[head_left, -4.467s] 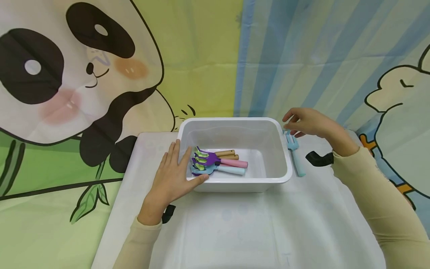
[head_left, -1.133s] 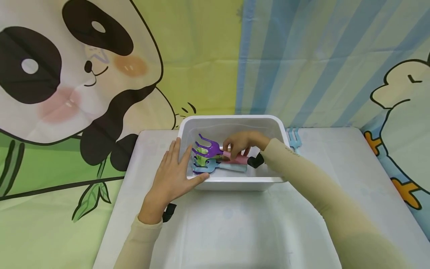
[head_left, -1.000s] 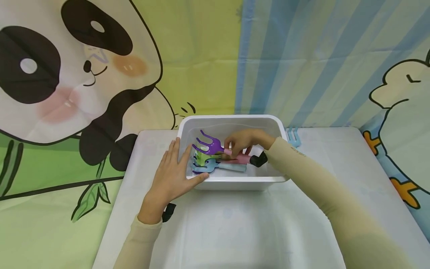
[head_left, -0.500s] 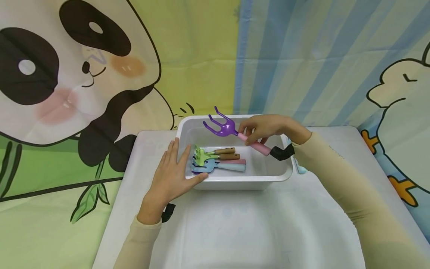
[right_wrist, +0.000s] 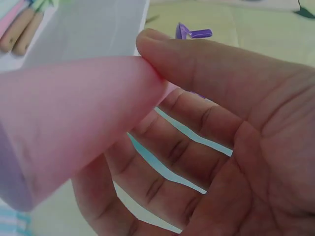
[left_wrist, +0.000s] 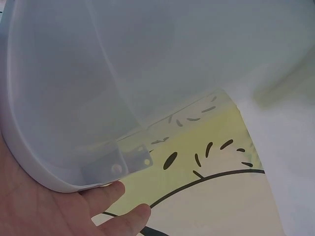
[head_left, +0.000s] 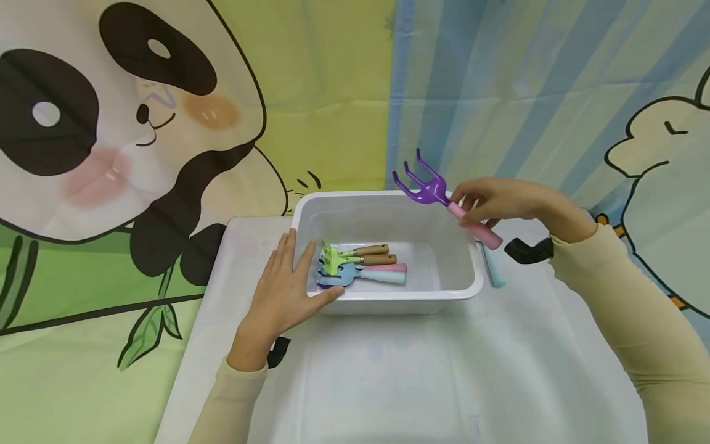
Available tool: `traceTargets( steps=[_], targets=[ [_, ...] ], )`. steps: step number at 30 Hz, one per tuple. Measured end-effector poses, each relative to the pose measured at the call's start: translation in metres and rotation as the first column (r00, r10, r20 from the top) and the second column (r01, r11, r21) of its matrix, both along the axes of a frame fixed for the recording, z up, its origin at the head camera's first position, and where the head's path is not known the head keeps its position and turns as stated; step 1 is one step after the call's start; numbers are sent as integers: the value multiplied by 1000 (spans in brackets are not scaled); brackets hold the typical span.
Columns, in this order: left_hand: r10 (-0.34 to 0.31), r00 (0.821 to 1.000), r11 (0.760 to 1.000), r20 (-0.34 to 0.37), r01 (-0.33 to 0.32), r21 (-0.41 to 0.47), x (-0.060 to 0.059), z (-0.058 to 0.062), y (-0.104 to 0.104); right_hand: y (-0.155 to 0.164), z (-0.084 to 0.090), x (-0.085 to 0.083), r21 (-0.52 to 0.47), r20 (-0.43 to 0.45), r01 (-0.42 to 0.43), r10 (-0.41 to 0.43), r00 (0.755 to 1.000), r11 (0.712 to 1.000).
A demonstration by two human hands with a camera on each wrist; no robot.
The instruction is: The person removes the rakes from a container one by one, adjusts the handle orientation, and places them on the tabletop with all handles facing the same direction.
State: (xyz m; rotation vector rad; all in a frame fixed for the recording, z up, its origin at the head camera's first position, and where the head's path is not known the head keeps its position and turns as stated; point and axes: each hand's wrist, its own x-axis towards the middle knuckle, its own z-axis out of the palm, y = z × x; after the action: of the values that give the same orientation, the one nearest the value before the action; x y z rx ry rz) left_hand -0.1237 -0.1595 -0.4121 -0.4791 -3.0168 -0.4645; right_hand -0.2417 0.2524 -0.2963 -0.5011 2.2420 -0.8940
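My right hand (head_left: 505, 200) grips the pink handle of a purple hand rake (head_left: 434, 190). The rake is raised over the right rim of a white plastic bin (head_left: 383, 307), its tines pointing up and left. In the right wrist view, thumb and fingers pinch the pink handle (right_wrist: 78, 103). My left hand (head_left: 285, 296) rests on the bin's left end with fingers spread; two fingertips (left_wrist: 133, 219) show by the bin wall. Inside the bin lie two green rakes (head_left: 379, 259) with wooden handles, a light blue hand tool (head_left: 384, 276) and a pink handle (head_left: 396, 267), its head mostly covered.
On the white-covered table (head_left: 377, 376), just right of the bin, lies a light blue fork (head_left: 493, 266), partly hidden by the held rake and right hand. A printed cloth (head_left: 333, 92) with a panda hangs behind the table.
The right hand went from the light blue fork into the bin, took the purple rake, lifted it out and carried it right. The left hand stays on the bin.
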Motion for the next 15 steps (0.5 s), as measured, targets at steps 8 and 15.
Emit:
traceTargets(
  steps=[8,15],
  targets=[
    [7,1000,1000,3,-7,-3,0,0,1,64,-32,12,0,-4,130,-130,991,991],
    [12,1000,1000,-5,-12,0,0,-1,1,109,-75,24,14,45,259,-259,965,966]
  ],
)
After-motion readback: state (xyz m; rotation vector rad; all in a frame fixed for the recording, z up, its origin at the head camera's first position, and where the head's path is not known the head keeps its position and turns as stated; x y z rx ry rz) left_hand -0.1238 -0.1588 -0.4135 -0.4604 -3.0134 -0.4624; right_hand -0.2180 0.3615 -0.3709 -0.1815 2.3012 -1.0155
